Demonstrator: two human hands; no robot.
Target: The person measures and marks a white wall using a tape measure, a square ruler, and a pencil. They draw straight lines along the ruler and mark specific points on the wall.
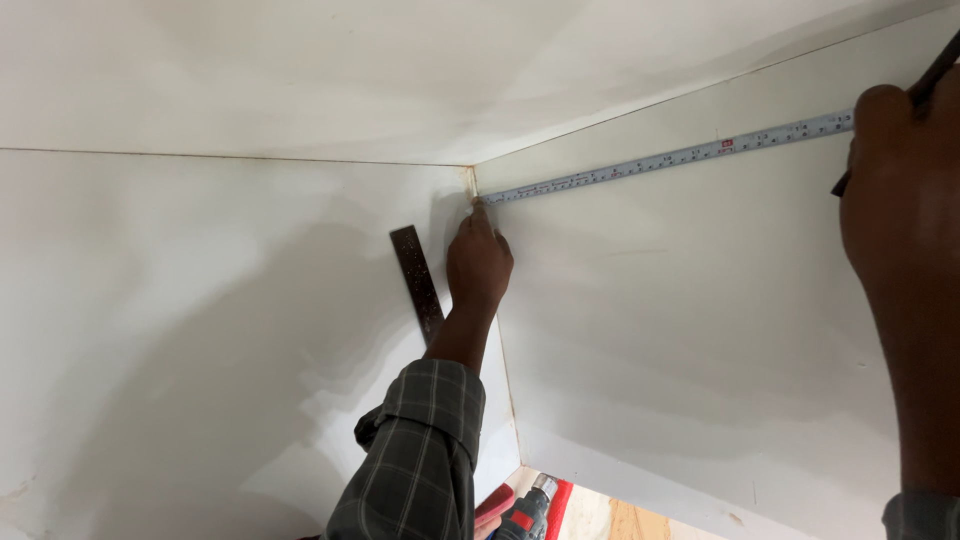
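A white measuring tape blade point(660, 160) runs along the right-hand white panel, just under the seam with the top panel. My left hand point(478, 262) presses the tape's end into the inner corner point(471, 180) of the white cabinet. A dark metal ruler point(418, 283) sticks out beside that hand, its lower part hidden behind the wrist. My right hand point(900, 190) holds the tape against the panel near the right edge and grips a dark pencil point(935, 70) that points up and to the right.
White panels close in on the left point(200, 330), top point(400, 70) and right point(680, 330). Below the opening, a cordless drill point(528, 512) with red and black parts lies on a wooden surface point(625, 522).
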